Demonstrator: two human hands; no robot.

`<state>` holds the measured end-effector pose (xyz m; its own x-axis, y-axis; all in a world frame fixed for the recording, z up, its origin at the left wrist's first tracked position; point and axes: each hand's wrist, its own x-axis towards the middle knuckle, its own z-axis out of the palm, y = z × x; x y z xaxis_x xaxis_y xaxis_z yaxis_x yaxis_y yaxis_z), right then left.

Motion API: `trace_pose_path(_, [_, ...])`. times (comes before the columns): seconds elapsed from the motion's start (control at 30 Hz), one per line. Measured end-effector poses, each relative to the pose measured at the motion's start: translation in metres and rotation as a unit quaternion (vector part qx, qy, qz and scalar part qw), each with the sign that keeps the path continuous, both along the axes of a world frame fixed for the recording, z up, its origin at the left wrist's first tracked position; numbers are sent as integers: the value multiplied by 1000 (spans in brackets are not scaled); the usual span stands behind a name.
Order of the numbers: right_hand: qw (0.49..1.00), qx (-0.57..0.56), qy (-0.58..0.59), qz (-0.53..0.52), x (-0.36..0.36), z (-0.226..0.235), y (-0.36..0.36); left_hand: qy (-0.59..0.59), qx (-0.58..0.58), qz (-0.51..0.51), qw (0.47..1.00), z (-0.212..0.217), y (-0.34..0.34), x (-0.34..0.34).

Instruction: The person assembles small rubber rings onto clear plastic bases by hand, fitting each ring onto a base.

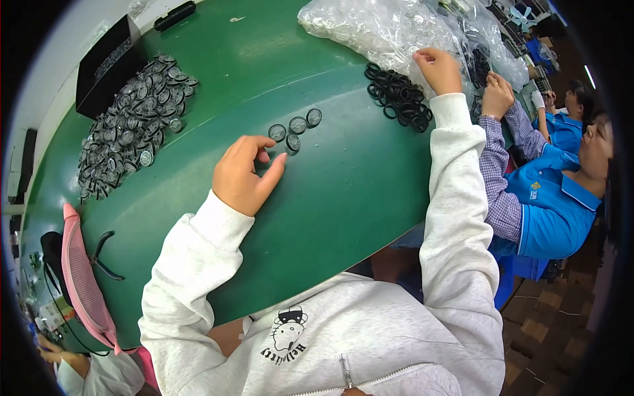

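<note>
Several small round clear discs with black rims (298,125) lie in a loose cluster at mid-table. My left hand (243,170) rests beside them, thumb and forefinger apart, fingertips close to the nearest discs; it holds nothing that I can see. At the upper right, my right hand (440,71) is raised between a pile of black rubber rings (399,96) and a large clear plastic bag of transparent parts (389,30). Its fingers are curled and pinched together, and whatever may be between them is too small to make out.
A big heap of black-rimmed discs (132,125) spreads at the left, below a black box (109,66). Nearer me lie a pink pouch (86,280) and dark-handled pliers (102,257). Co-workers in blue shirts (555,204) sit close on the right; another person's hand (498,96) is by the bag.
</note>
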<state>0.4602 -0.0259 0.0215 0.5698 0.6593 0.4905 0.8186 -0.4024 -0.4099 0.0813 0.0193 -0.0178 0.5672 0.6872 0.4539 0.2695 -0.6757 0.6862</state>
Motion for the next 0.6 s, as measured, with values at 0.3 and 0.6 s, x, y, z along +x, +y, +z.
trace_pose_path(0.3, [996,-5,82,16,-4,-6,10,0,-30,-3,1000,-3,3,-6])
trace_pose_path(0.6, [982,158,101,36,-13,-1,3,-17,-64,-21,998,2,2,-3])
